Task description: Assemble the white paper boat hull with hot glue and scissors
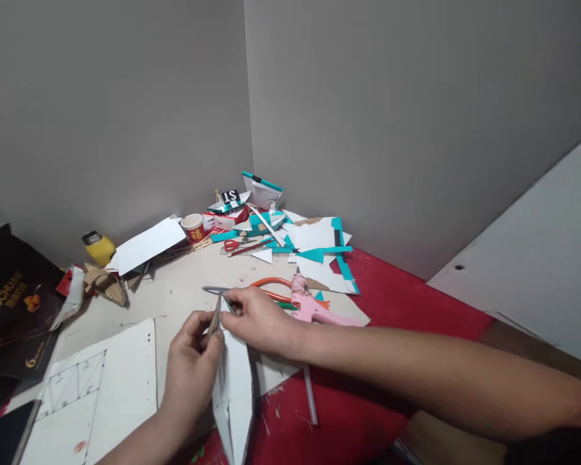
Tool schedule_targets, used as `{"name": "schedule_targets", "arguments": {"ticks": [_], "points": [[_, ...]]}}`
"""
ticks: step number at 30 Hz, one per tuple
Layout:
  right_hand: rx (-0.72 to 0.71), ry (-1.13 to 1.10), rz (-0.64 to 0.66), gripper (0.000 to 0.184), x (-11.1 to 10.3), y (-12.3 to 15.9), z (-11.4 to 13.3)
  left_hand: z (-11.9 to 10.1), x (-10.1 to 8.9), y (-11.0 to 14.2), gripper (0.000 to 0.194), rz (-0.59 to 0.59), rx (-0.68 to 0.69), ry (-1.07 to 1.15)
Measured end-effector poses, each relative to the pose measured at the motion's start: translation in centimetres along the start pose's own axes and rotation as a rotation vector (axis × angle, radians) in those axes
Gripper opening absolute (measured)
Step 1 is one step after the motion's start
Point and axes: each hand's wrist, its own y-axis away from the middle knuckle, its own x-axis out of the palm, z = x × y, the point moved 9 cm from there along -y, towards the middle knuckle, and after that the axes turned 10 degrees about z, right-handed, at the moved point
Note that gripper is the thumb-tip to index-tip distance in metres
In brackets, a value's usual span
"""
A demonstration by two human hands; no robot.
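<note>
A long, narrow white cardboard boat hull points away from me, its tip between my two hands. My left hand is closed in a pinch on the left wall near that tip. From the other side, my right hand pinches the tip's right edge; its fingertips partly cover the join. Just beyond lie scissors with orange handles, partly hidden by my right hand. A pink hot glue gun rests to the right of them. Nearer to me, a clear glue stick lies on the red tablecloth.
On the left are a sheet with a pencil drawing, a black box and a yellow container. Behind stand a paper cup, a small model boat and teal-and-white card scraps. Grey walls meet behind the table.
</note>
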Motion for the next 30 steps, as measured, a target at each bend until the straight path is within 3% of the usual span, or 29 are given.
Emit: {"name": "schedule_targets", "arguments": {"ticks": [4, 8, 10, 12, 15, 18, 22, 26, 30], "points": [[-0.002, 0.183, 0.094, 0.019, -2.4, 2.0, 1.0, -1.1, -1.8, -0.4, 0.013, -0.039, 0.036, -0.024], [0.006, 0.477, -0.158, 0.045, -8.3, 6.2, -0.8, -3.6, -5.1, 0.2, 0.012, -0.231, 0.146, -0.187], [0.055, 0.655, -0.179, 0.045, -9.4, 8.1, -3.0, -5.5, -5.8, 1.2, 0.017, -0.303, 0.273, -0.33], [0.079, 0.752, -0.086, 0.048, -8.9, 9.1, -5.5, -7.7, -5.4, 2.6, 0.025, -0.315, 0.473, -0.478], [0.086, 0.795, -0.024, 0.056, -7.6, 9.8, -8.0, -9.7, -3.3, 5.0, 0.04, -0.274, 0.721, -0.77], [0.026, 0.766, -0.024, 0.058, -6.6, 9.6, -8.6, -9.6, -1.8, 6.4, 0.052, -0.252, 0.798, -0.96], [-0.021, 0.684, -0.058, 0.051, -6.5, 9.4, -8.6, -9.3, 0.3, 7.4, 0.042, -0.079, 0.946, -1.039], [0.029, 0.504, -0.142, 0.036, -8.9, 10.9, -8.3, -9.3, 1.2, 7.5, 0.034, -0.048, 1.028, -1.107], [0.113, 0.159, -0.381, 0.035, -13.4, 13.8, -7.8, -9.0, 1.4, 7.6, 0.029, -0.05, 1.112, -1.081]]}}
